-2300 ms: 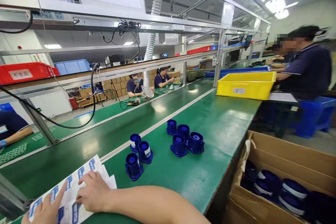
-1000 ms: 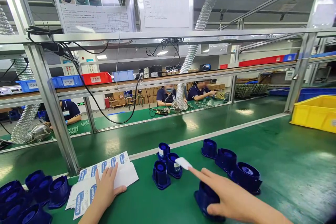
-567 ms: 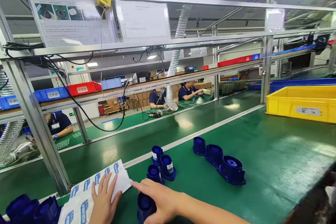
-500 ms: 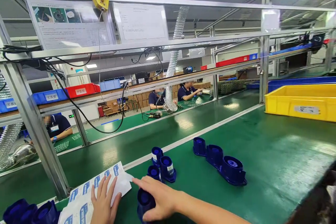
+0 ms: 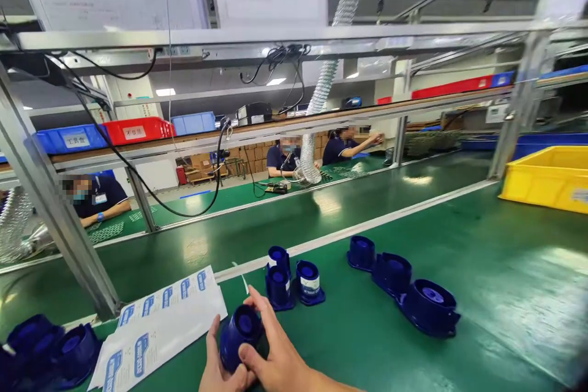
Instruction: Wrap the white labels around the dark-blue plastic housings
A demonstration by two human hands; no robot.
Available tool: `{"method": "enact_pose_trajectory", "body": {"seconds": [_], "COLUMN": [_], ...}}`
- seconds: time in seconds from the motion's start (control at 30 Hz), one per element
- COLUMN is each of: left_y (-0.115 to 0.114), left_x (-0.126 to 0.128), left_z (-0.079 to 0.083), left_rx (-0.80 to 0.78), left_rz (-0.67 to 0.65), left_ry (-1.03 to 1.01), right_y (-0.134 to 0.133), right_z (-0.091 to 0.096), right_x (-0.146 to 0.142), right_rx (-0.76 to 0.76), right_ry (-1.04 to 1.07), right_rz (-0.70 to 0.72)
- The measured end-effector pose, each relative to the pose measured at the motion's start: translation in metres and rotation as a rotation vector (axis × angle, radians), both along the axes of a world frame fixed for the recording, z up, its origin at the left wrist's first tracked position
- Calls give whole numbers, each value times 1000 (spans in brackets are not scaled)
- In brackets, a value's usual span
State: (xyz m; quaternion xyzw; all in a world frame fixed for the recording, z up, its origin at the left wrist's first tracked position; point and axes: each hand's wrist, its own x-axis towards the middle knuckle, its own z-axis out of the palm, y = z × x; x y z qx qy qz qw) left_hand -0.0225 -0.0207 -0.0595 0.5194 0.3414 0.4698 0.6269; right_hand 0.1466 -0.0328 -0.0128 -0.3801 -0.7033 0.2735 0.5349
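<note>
A dark blue round plastic housing [image 5: 239,334] is tilted between my two hands near the bottom middle. My left hand [image 5: 223,364] grips it from the left and below, fingers closed round its side. My right hand [image 5: 280,349] is curled round the right side, thumb against the housing. A thin white label [image 5: 242,278] sticks up from the right forefinger's tip. To the left lies a label sheet [image 5: 172,324], white with blue printed labels. Just beyond my hands stand several blue housings, one of them a housing with a white label [image 5: 309,285] on its side.
Blue housings [image 5: 397,272] stand in a row on the green bench at right, and more housings [image 5: 76,346] at lower left. A yellow bin [image 5: 546,180] sits far right. A metal post [image 5: 68,196] rises at left. Co-workers [image 5: 98,196] sit across the line.
My left hand has left the label sheet and now grips the housing. The housing has been lifted and tilted between both hands. The view has shifted down.
</note>
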Motion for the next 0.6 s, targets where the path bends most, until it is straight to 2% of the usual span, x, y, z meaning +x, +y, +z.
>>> {"method": "enact_pose_trajectory", "body": {"seconds": [0.1, 0.2, 0.3, 0.47, 0.6], "left_y": [1, 4, 5, 0, -8], "left_x": [-17, -35, -43, -41, -35], "left_z": [21, 29, 27, 21, 20], "left_rx": [75, 221, 322, 314, 361], "left_rz": [31, 121, 138, 57, 185], "left_ry": [49, 138, 278, 385, 499], "right_y": [-8, -9, -8, -4, -1], "right_z": [-4, -3, 1, 3, 1], "right_x": [4, 15, 22, 22, 18], "right_rx": [-2, -108, -226, -394, -452], "right_ry": [1, 84, 98, 125, 129], "right_rz": [132, 217, 255, 205, 204]}}
